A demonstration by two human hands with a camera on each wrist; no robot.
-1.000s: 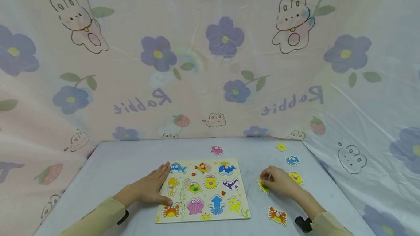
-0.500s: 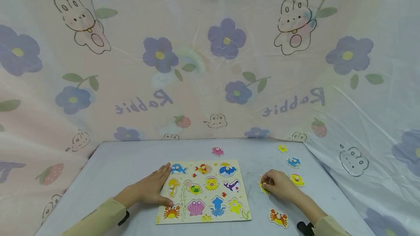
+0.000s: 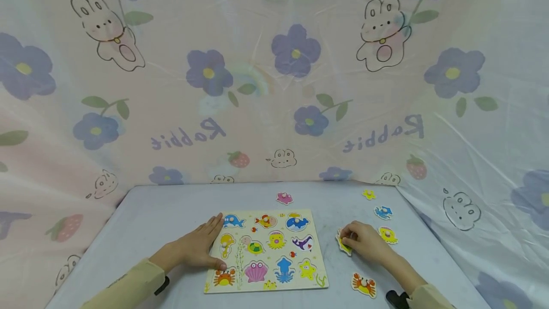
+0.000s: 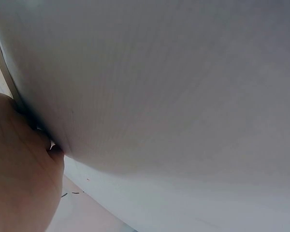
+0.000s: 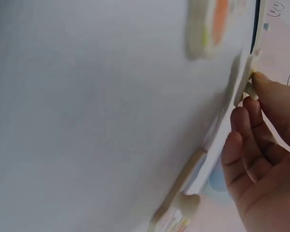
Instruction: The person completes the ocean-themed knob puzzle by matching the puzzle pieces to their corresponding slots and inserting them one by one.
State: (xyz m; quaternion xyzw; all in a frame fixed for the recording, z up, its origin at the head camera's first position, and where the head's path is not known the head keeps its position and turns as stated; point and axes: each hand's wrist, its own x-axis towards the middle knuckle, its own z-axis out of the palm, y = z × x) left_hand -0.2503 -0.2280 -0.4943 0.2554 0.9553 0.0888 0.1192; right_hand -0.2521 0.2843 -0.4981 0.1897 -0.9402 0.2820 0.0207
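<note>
My left hand (image 3: 195,248) lies with spread fingers along the left edge of a wooden peg puzzle board (image 3: 321,278), thumb over its lower left part. In the left wrist view, part of that hand (image 4: 24,164) shows beside the board's edge. Right of the board, my right hand (image 3: 364,242) pinches a yellow-and-green puzzle piece (image 3: 343,247), partly hidden by the fingers. The right wrist view has thumb and fingers on the piece's small knob (image 5: 251,91). Knobbed seahorse (image 3: 226,245), fish (image 3: 266,221) and whale (image 3: 297,222) pieces sit in the board.
Loose pieces lie on the white-covered table (image 3: 154,213): a crab (image 3: 363,285), a yellow octopus (image 3: 388,235), a blue piece (image 3: 383,212), a yellow star (image 3: 369,194) and a pink shell (image 3: 284,198). A patterned curtain (image 3: 257,108) hangs behind the table.
My right hand keeps its pinch on the puzzle piece, which tilts slightly and shows less green. My left hand stays on the board. The head view has shifted a little.
</note>
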